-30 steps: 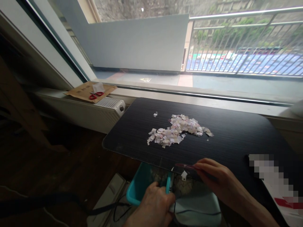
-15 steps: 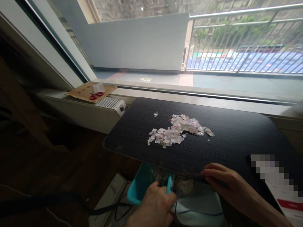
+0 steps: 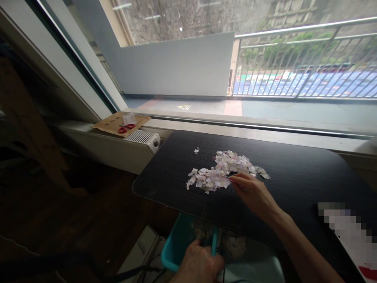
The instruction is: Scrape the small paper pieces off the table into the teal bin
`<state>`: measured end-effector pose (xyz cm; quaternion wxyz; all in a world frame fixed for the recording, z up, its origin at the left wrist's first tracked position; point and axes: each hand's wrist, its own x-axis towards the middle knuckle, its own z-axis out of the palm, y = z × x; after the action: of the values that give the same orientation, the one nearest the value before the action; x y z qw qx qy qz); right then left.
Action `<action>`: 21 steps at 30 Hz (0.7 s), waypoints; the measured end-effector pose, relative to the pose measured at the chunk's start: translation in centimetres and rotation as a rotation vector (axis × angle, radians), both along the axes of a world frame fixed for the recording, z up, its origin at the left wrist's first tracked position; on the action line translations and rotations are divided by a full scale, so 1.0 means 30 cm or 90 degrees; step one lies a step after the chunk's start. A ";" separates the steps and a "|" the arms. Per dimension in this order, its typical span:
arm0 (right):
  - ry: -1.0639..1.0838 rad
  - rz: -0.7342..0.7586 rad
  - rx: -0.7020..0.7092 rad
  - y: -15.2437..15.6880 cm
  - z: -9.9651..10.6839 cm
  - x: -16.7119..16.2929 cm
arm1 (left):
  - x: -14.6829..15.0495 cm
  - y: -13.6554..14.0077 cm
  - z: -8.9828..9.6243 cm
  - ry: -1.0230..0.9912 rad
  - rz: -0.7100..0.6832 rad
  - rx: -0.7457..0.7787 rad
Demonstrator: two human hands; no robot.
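Note:
A loose heap of small cut paper scraps lies on the black tabletop. My right hand reaches across the tabletop from the right, its fingers stretched out and the tips at the heap's near edge. Below the table's front edge, my left hand is closed around the rim of a teal plastic bin. Paper scraps show inside that bin. Next to it is a paler bin, with more scraps inside. Part of both bins is hidden by my left hand and the table.
On the sill at left lie red-handled scissors and a brown envelope, above a white radiator. A few stray scraps sit apart on the tabletop. A dark-edged item, partly blurred out, lies at right. A window stands behind.
My right hand has moved from the table's front edge forward and left to the paper heap. My left hand stays on the teal bin's rim. The view has tilted up slightly.

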<state>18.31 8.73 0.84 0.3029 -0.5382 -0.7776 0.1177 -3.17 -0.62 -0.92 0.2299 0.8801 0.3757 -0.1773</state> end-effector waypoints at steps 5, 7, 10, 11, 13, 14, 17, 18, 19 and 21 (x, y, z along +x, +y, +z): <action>-0.064 0.050 -0.028 -0.119 -0.025 0.081 | -0.015 0.011 -0.023 0.008 -0.006 -0.015; -0.049 0.021 -0.017 -0.182 -0.035 0.122 | -0.021 0.016 -0.028 -0.004 0.003 -0.020; -0.022 -0.009 -0.032 -0.224 -0.039 0.139 | -0.020 0.023 -0.028 -0.019 0.003 -0.026; -0.014 -0.016 -0.039 -0.225 -0.037 0.133 | -0.017 0.024 -0.026 -0.020 -0.001 -0.027; 0.001 -0.034 -0.051 -0.220 -0.033 0.120 | -0.010 0.023 -0.023 -0.021 -0.014 -0.028; 0.011 -0.046 -0.053 -0.218 -0.030 0.117 | -0.006 0.021 -0.023 -0.022 -0.020 -0.027; 0.048 -0.075 -0.061 -0.230 -0.026 0.124 | 0.001 0.011 -0.028 -0.031 -0.018 -0.012; 0.056 -0.073 -0.071 -0.239 -0.026 0.131 | 0.001 0.008 -0.031 -0.033 -0.014 -0.009; 0.061 -0.067 -0.082 -0.250 -0.027 0.138 | 0.002 0.006 -0.033 -0.035 -0.008 -0.006; 0.058 -0.063 -0.097 -0.268 -0.030 0.148 | 0.003 0.004 -0.031 -0.034 0.000 -0.013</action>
<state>22.74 0.69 -0.07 0.3017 -0.5916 -0.7241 0.1862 -3.08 -0.49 -1.85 0.2486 0.8821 0.3677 -0.1576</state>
